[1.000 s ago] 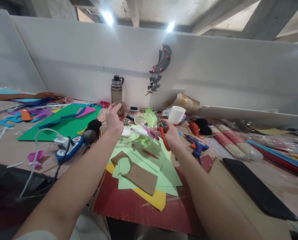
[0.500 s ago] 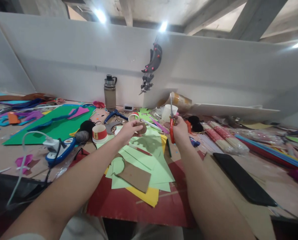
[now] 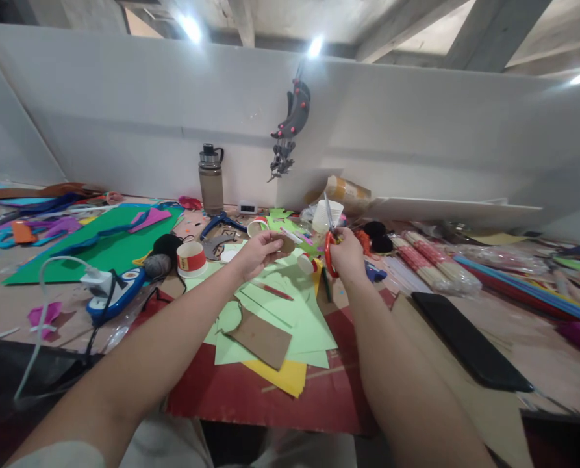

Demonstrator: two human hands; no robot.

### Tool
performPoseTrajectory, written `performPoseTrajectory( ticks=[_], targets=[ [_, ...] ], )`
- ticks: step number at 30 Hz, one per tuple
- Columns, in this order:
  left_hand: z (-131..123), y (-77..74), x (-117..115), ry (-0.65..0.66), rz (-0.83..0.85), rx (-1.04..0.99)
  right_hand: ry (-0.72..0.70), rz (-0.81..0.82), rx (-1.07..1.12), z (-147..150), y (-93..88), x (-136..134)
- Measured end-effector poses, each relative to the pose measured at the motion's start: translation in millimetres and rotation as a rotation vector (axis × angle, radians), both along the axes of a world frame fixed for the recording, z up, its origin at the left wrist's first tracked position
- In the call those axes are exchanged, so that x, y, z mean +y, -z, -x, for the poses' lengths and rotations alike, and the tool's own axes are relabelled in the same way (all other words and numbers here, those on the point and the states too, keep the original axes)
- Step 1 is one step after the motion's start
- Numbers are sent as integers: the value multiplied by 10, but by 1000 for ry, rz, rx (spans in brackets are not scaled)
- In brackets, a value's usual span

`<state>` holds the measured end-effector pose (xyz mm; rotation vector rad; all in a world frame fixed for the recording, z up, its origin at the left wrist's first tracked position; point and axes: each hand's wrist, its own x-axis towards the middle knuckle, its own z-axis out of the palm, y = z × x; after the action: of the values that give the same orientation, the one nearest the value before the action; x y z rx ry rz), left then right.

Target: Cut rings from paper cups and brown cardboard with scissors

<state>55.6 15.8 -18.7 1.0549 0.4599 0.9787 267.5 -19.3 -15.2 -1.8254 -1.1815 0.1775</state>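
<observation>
My left hand [image 3: 260, 253] pinches a small, rounded piece of brown cardboard [image 3: 284, 245] above the paper pile. In my right hand [image 3: 347, 252] is a pair of scissors with red handles [image 3: 330, 255], the blades pointing up and away, apart from the cardboard. Between the two hands lies a small red-and-white piece [image 3: 308, 263], its kind unclear. Light green sheets [image 3: 314, 331] are spread below, with a red pencil-like stick [image 3: 274, 290] and a larger brown cardboard scrap [image 3: 260, 338] on them; the scrap has a curved cut at one end.
A red-and-white paper cup [image 3: 191, 259] stands left, near dark yarn balls [image 3: 167, 246] and a blue power strip [image 3: 117, 296]. Behind are a bottle [image 3: 212, 182] and white cups [image 3: 327, 216]. A black phone-like slab [image 3: 469, 341] and wrapped stick bundles [image 3: 433, 263] lie right.
The scissors' blades have tipped slightly leftward and lower. My left hand has shifted a little right with the cardboard piece. The small red-and-white piece now shows between my hands.
</observation>
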Motion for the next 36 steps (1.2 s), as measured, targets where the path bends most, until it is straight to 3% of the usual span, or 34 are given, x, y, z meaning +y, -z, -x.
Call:
performPoseTrajectory(
  ticks=[9,17,20,25,30,32,36],
  targets=[
    [15,9,-10,-7,41,59,188,312,-429,-22,16,-73],
    [217,-116,12,-219,77,107,252,137,-350,-81,-223,-196],
    [266,-148,42,-288,64,82,170,104,-258,-70,-221,-183],
    [286,-287,-4,-239,-32,109,34,74,-243,-53,-181,-154],
    [478,-547,26,-443,-70,-55,-19,105,-335,-21,-197,-179],
    [573,-593,76,-519,-46,-54,-76,34,-271,32,-189,-160],
    [660,-562,155,-545,-27,69,-395,-228,31,199,-132,-90]
  ],
)
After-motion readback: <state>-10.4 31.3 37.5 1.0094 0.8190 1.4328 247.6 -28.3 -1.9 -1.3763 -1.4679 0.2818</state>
